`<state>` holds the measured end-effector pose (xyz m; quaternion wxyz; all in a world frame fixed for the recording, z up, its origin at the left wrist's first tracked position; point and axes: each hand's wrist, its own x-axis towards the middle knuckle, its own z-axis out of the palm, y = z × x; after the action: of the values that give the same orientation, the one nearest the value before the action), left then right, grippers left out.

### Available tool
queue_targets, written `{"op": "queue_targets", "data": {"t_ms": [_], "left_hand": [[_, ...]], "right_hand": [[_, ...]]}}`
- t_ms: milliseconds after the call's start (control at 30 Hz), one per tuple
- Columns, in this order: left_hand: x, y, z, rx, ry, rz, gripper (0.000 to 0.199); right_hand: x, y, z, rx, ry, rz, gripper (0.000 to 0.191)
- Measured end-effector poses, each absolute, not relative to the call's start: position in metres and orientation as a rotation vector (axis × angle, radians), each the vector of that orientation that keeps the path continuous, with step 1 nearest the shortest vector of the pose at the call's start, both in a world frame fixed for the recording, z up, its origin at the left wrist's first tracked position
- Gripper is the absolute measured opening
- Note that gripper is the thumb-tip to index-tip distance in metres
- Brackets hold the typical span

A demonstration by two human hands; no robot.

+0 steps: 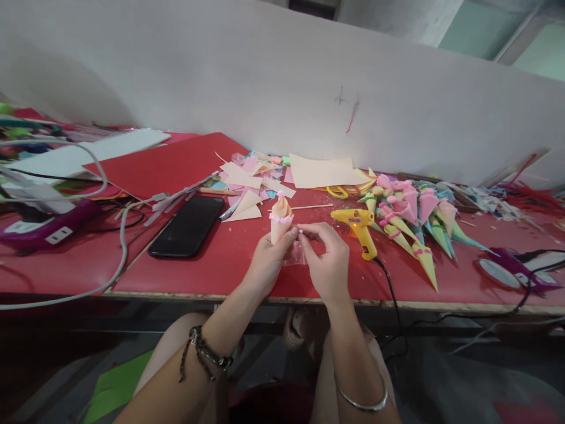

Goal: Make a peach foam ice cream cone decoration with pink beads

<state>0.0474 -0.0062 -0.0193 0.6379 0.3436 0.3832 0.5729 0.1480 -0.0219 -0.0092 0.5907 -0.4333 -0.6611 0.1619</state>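
My left hand [267, 260] is closed around a small paper ice cream cone [281, 219], held upright over the red table. Its cone is pale peach, with a pink scalloped band round the rim, an orange swirl above and a pink ball on top. Close to the cone's right side, my right hand [327, 256] pinches a tiny pink piece [301, 232] between thumb and fingertips. A clear plastic scrap [295, 255] lies below the hands. To the right of my right hand rests a yellow hot glue gun [358, 227].
Several finished paper cones [410, 215] are heaped at the right. A black phone [189, 227] lies left of my hands. Paper scraps [247, 182] and a cream sheet [321, 171] lie behind. Purple power strips [53, 227] with cables stand at both sides; the glue gun's cord [391, 288] hangs over the edge.
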Motion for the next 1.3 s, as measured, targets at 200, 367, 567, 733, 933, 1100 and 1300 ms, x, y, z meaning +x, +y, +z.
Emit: {"op": "queue_targets", "data": {"t_ms": [200, 367, 567, 733, 933, 1100, 1300], "left_hand": [[0.047, -0.0069, -0.0196, 0.799, 0.835, 1.267, 0.039], [0.049, -0.0107, -0.0143, 0.739, 0.817, 1.248, 0.037], [0.0494, -0.0094, -0.0156, 0.735, 0.795, 1.244, 0.033], [0.0499, -0.0083, -0.0161, 0.731, 0.777, 1.243, 0.034], [0.0522, -0.01, -0.0128, 0.697, 0.813, 1.201, 0.038], [0.0517, -0.0106, -0.0125, 0.735, 0.779, 1.177, 0.037], [0.0505, -0.0103, -0.0135, 0.765, 0.755, 1.164, 0.036]], "right_hand": [[0.1468, -0.023, -0.0083, -1.011, -1.527, 0.34, 0.011], [0.1443, -0.0224, -0.0091, -0.989, -1.449, 0.456, 0.009], [0.1453, -0.0205, -0.0098, -0.962, -1.193, 0.609, 0.012], [0.1484, -0.0192, -0.0092, -0.922, -1.037, 0.631, 0.014], [0.1483, -0.0196, -0.0071, -0.94, -1.039, 0.704, 0.011], [0.1488, -0.0182, -0.0081, -0.921, -1.021, 0.693, 0.017], [0.1485, -0.0189, -0.0091, -0.928, -1.025, 0.71, 0.013]]}}
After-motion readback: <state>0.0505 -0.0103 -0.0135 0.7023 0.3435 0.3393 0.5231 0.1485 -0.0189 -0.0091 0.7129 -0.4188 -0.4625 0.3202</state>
